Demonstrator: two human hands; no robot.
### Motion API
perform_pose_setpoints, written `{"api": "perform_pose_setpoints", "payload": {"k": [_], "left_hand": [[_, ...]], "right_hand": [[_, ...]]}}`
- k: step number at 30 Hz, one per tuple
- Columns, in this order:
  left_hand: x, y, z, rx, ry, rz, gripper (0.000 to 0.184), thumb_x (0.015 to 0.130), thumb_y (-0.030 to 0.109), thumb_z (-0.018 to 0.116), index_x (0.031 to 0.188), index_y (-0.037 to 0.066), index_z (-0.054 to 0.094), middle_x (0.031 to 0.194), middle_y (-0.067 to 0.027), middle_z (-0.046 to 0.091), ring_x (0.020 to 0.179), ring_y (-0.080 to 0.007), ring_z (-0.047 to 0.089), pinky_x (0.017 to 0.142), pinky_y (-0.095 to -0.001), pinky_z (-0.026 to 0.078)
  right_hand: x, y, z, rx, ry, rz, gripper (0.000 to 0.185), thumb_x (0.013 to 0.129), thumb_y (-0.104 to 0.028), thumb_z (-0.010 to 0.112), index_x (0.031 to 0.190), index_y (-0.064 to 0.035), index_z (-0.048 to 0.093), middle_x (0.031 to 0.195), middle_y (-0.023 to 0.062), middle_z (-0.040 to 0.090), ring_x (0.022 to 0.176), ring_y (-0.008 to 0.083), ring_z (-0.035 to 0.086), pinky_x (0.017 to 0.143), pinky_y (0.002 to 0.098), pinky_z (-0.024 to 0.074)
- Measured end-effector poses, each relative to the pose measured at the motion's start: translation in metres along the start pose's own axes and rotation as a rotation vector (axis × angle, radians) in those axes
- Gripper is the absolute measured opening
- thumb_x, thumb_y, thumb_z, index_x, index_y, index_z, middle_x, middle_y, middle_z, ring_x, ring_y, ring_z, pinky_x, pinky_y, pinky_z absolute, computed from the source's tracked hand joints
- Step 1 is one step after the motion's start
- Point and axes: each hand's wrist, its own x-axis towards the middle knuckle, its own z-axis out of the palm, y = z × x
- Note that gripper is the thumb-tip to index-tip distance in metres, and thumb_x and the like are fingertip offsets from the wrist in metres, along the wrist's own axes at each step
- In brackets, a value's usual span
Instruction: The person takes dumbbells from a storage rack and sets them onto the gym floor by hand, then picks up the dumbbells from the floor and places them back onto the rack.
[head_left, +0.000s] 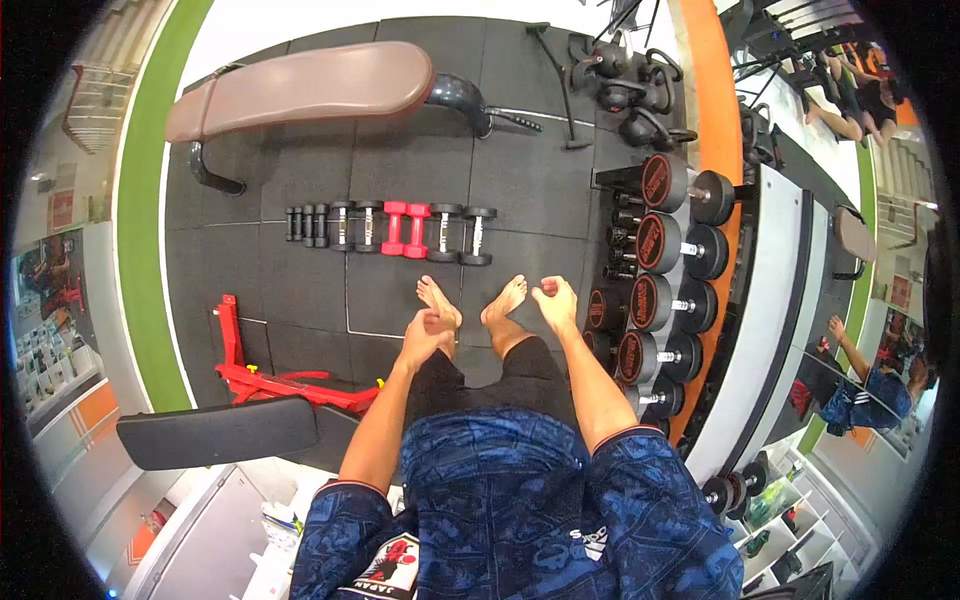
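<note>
My left hand [425,338] hangs in front of my left shin, fingers loosely curled with nothing visible in them. Out ahead of my right thigh, my right hand [556,302] has its fingers bent and partly apart, also holding nothing. Beyond my bare feet a row of dumbbells lies on the black mat floor: small black dumbbells [307,226] at the left, red dumbbells [404,229] near the middle, and black dumbbells with metal handles [477,236] at the right end. Neither hand touches any of them.
A brown padded bench [300,88] stands beyond the row. On my right is a rack with large round dumbbells [655,242]; kettlebells [640,95] sit farther off. At left are a red metal frame [270,384] and a black padded bench [218,434]. A mirror [850,250] lines the right side.
</note>
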Motion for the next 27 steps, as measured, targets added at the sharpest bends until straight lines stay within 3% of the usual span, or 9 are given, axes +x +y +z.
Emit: {"api": "perform_pose_setpoints", "payload": {"k": [3, 6, 9, 11, 20, 23, 24, 25, 27], "left_hand": [[0.057, -0.027, 0.006, 0.067, -0.035, -0.005, 0.061, 0.065, 0.020, 0.077, 0.116, -0.001, 0.051, 0.104, -0.0133, 0.060, 0.098, -0.0225, 0.059, 0.087, -0.0338, 0.047], [0.151, -0.112, 0.023, 0.078, 0.026, 0.010, 0.068, 0.064, 0.022, 0.078, 0.121, 0.001, 0.048, 0.106, -0.0130, 0.060, 0.096, -0.0207, 0.058, 0.087, -0.0329, 0.047], [0.217, -0.141, 0.036, 0.080, 0.101, -0.032, 0.066, 0.065, 0.020, 0.076, 0.121, -0.002, 0.049, 0.107, -0.0172, 0.059, 0.101, -0.0282, 0.058, 0.091, -0.0362, 0.046], [0.260, -0.160, 0.047, 0.046, 0.139, -0.060, 0.067, 0.064, 0.018, 0.076, 0.122, -0.001, 0.048, 0.109, -0.0170, 0.059, 0.102, -0.0280, 0.058, 0.091, -0.0364, 0.046], [0.433, -0.250, 0.117, 0.118, 0.426, -0.057, 0.069, 0.060, 0.015, 0.078, 0.120, -0.001, 0.049, 0.109, -0.0184, 0.058, 0.103, -0.0315, 0.057, 0.090, -0.0379, 0.045], [0.476, -0.285, 0.131, 0.095, 0.478, -0.077, 0.069, 0.063, 0.016, 0.081, 0.121, 0.000, 0.046, 0.106, -0.0149, 0.061, 0.093, -0.0256, 0.061, 0.082, -0.0343, 0.049], [0.482, -0.286, 0.134, 0.089, 0.520, -0.030, 0.055, 0.065, 0.017, 0.081, 0.110, -0.001, 0.055, 0.090, -0.0127, 0.065, 0.077, -0.0228, 0.064, 0.071, -0.0332, 0.052], [0.488, -0.286, 0.134, -0.008, 0.438, -0.132, 0.049, 0.066, 0.017, 0.080, 0.105, -0.001, 0.057, 0.084, -0.0118, 0.065, 0.071, -0.0213, 0.064, 0.066, -0.0323, 0.052], [0.493, -0.280, 0.131, -0.199, 0.265, -0.335, 0.037, 0.067, 0.018, 0.080, 0.093, -0.001, 0.062, 0.073, -0.0098, 0.065, 0.058, -0.0185, 0.062, 0.056, -0.0306, 0.051]], "right_hand": [[0.029, 0.020, 0.046, 0.082, -0.026, 0.065, 0.034, 0.071, -0.021, 0.075, 0.098, -0.0045, 0.062, 0.089, 0.0087, 0.065, 0.084, 0.0188, 0.063, 0.078, 0.0315, 0.0502], [0.061, 0.047, 0.102, 0.128, -0.068, 0.155, 0.040, 0.070, -0.022, 0.076, 0.103, -0.0055, 0.059, 0.087, 0.0086, 0.065, 0.082, 0.0197, 0.063, 0.076, 0.0322, 0.0511], [0.097, 0.094, 0.175, 0.125, -0.121, 0.240, 0.044, 0.071, -0.022, 0.077, 0.108, -0.0058, 0.058, 0.091, 0.0085, 0.066, 0.084, 0.0177, 0.064, 0.077, 0.0316, 0.0513], [0.128, 0.122, 0.226, 0.081, -0.142, 0.265, 0.044, 0.072, -0.021, 0.077, 0.109, -0.0061, 0.057, 0.091, 0.0085, 0.066, 0.084, 0.0177, 0.064, 0.077, 0.0317, 0.0514], [0.235, 0.197, 0.380, 0.118, -0.110, 0.180, 0.053, 0.066, -0.020, 0.078, 0.111, -0.0052, 0.054, 0.093, 0.0105, 0.061, 0.086, 0.0229, 0.060, 0.080, 0.0351, 0.0485], [0.258, 0.214, 0.422, 0.321, -0.065, 0.301, 0.055, 0.065, -0.021, 0.080, 0.111, -0.0048, 0.053, 0.094, 0.0109, 0.062, 0.087, 0.0245, 0.060, 0.081, 0.0364, 0.0476], [0.263, 0.212, 0.431, 0.400, -0.081, 0.334, 0.055, 0.066, -0.023, 0.080, 0.110, -0.0038, 0.054, 0.093, 0.0123, 0.063, 0.089, 0.0263, 0.060, 0.082, 0.0380, 0.0470], [0.266, 0.212, 0.435, 0.440, -0.103, 0.310, 0.044, 0.074, -0.020, 0.076, 0.110, -0.0061, 0.056, 0.091, 0.0076, 0.062, 0.070, 0.0161, 0.061, 0.062, 0.0309, 0.0514], [0.275, 0.213, 0.438, 0.767, -0.304, 0.498, 0.027, 0.076, -0.020, 0.074, 0.094, -0.0062, 0.060, 0.076, 0.0057, 0.061, 0.060, 0.0150, 0.059, 0.053, 0.0302, 0.0491]]}}
